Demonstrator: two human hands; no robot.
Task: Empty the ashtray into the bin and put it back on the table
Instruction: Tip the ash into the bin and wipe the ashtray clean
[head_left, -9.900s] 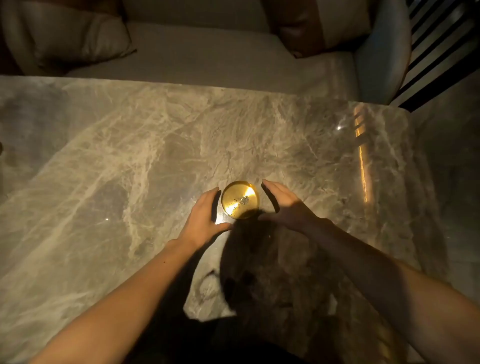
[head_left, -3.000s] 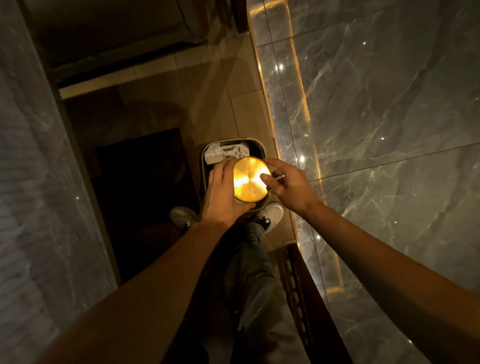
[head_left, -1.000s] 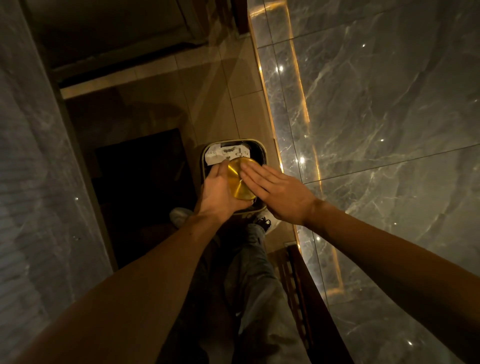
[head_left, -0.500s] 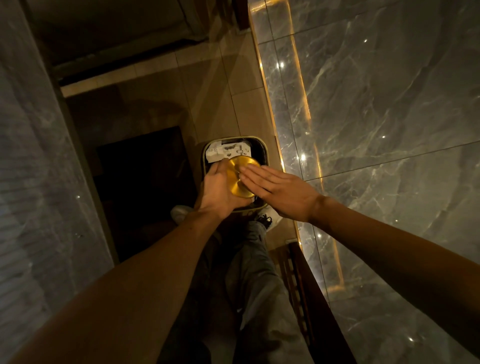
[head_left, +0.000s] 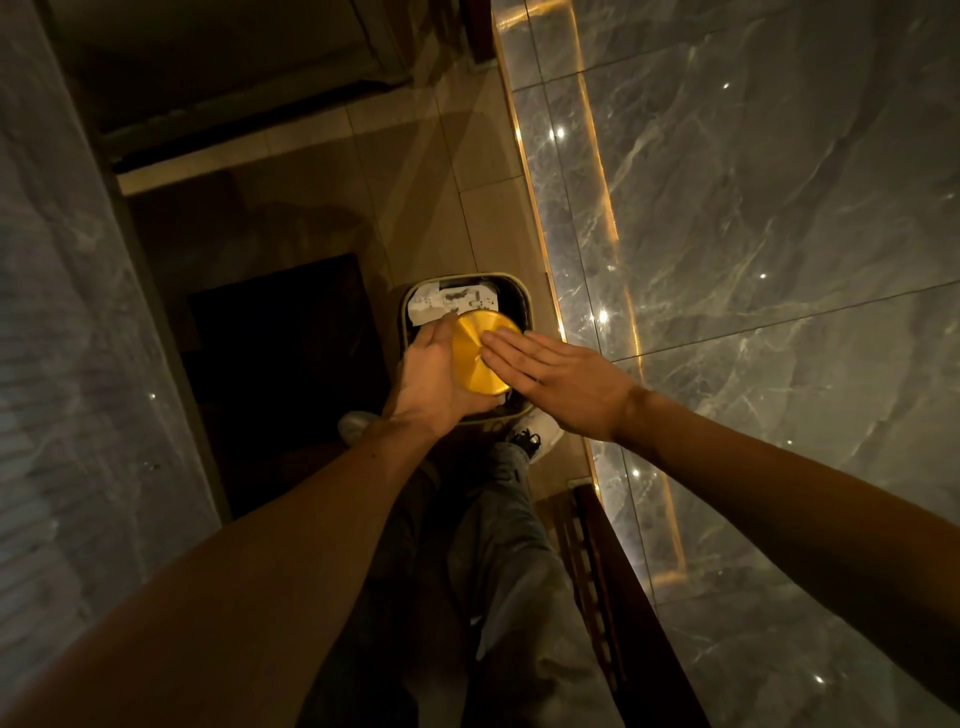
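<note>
A polished grey marble wall (head_left: 779, 260) with pale veining fills the right side, a lit amber strip running along its foot. Glossy tan floor tiles (head_left: 415, 208) lie beside it, and a dark rectangular mat (head_left: 280, 353) sits on them to the left. The person's grey trouser legs (head_left: 493, 571) end in 2 pale shoes (head_left: 543, 436) standing just short of the bin.

The small rounded-square waste bin (head_left: 522, 299) has a pale rim and a dark inside. In it lies a crumpled white paper wrapper (head_left: 452, 301) with dark print, too small and blurred to read; what else the bin holds is hidden by the hands.

Directly above the bin's opening is the round gold metal ashtray (head_left: 475, 358), tipped over so that its smooth, brushed underside faces the camera; its bowl faces down and cannot be seen.

The left hand (head_left: 431, 379) grips the ashtray by its left edge, fingers curled under the rim and thumb over the base. The right hand (head_left: 561, 384) is flat with fingers straight and together, its fingertips (head_left: 501, 345) pressed on the ashtray's upturned base, holding nothing.
</note>
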